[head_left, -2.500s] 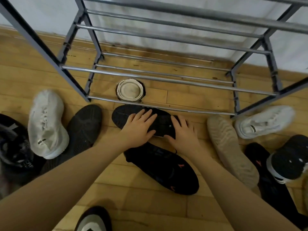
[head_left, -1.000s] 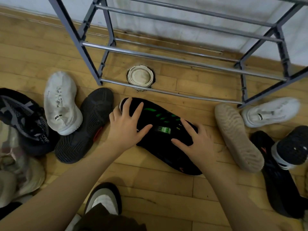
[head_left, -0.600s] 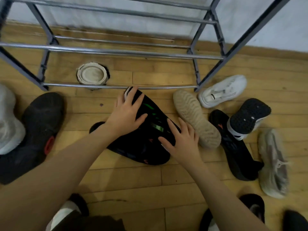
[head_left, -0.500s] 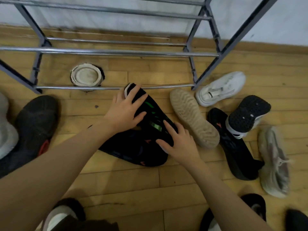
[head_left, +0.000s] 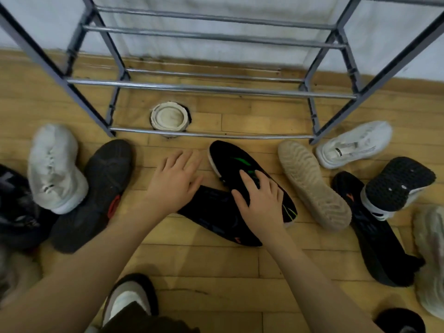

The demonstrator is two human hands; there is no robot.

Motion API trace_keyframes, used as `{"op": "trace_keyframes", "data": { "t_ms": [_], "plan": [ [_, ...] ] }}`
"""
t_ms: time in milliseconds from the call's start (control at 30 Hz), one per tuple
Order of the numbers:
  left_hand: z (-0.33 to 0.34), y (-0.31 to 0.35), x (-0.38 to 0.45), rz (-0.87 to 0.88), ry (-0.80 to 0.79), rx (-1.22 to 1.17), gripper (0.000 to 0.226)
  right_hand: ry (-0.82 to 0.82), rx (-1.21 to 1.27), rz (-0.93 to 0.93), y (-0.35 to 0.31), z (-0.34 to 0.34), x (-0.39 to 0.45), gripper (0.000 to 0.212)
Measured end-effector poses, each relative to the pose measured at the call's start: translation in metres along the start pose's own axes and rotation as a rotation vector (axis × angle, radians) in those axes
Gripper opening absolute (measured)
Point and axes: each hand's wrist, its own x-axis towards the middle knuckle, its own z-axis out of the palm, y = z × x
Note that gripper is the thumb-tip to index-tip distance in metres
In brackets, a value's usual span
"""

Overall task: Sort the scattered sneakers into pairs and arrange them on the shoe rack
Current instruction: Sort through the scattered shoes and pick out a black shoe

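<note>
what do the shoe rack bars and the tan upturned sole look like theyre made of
Shoe rack bars: metal tubing, probably chromed or polished steel, judging by the bright streaked reflections. Tan sole: looks like matte gum rubber, moulded with wavy tread ridges; no shine, slightly dusty.

Setting: home interior | Evidence: wood-plank floor (head_left: 216, 265); metal shoe rack (head_left: 211, 88) against white wall (head_left: 216, 51); sneakers (head_left: 353, 144) scattered before rack

L hand (head_left: 176, 182) open, R hand (head_left: 262, 203) spread flat
</note>
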Motion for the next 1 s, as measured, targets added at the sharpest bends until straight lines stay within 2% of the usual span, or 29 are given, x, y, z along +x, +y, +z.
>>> {"op": "trace_keyframes", "data": {
  "t_ms": [267,467,567,767,900,1000],
  "plan": [
    [-0.028,-0.074,-0.087,-0.243,0.089,-0.029,0.055,-0.097,0.123,-0.186,-0.114,0.010,0.022,0.048],
    [-0.021,-0.121,-0.127,-0.390,0.064,-0.033,0.060,-0.177,0.105,-0.289,-0.179,0.038,0.031,0.044],
    [-0.019,-0.144,-0.119,-0.386,0.075,-0.005,0.062,-0.208,0.061,-0.300,-0.198,0.058,0.047,0.044],
    [-0.014,-0.183,-0.066,-0.260,0.069,0.066,0.059,-0.227,-0.029,-0.295,-0.214,0.091,0.083,0.049],
    [-0.004,-0.203,-0.043,-0.336,-0.086,0.143,0.065,-0.251,-0.100,-0.290,-0.211,0.106,0.094,0.055],
    [0.001,-0.204,-0.038,-0.325,-0.178,0.197,0.066,-0.279,-0.104,-0.309,-0.212,0.115,0.091,0.056]
  ]
}}
